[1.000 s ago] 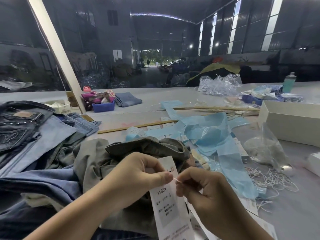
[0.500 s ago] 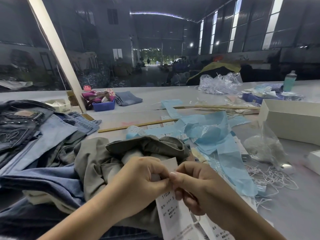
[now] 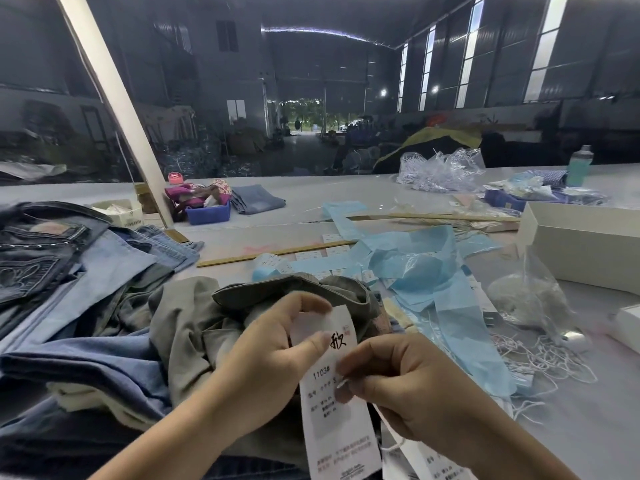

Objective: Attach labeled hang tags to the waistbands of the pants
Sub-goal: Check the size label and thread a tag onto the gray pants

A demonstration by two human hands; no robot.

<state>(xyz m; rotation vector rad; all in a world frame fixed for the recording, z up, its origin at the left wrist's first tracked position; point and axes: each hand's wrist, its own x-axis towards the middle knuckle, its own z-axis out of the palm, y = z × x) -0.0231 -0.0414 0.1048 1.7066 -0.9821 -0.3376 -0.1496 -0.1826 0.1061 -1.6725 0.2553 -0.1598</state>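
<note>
right hand [image 3: 412, 386] | dropped lower on hang tag [image 3: 337, 393] | fingertips apart, seemingly

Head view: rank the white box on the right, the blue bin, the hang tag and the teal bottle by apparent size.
1. white box
2. hang tag, though it is nearest the camera, so its size is inflated
3. blue bin
4. teal bottle

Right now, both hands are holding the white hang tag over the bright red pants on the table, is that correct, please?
Not quite: the pants under the hang tag are grey-olive, not bright red, as the head view shows. The left hand and right hand do both hold the white tag over them.
</note>
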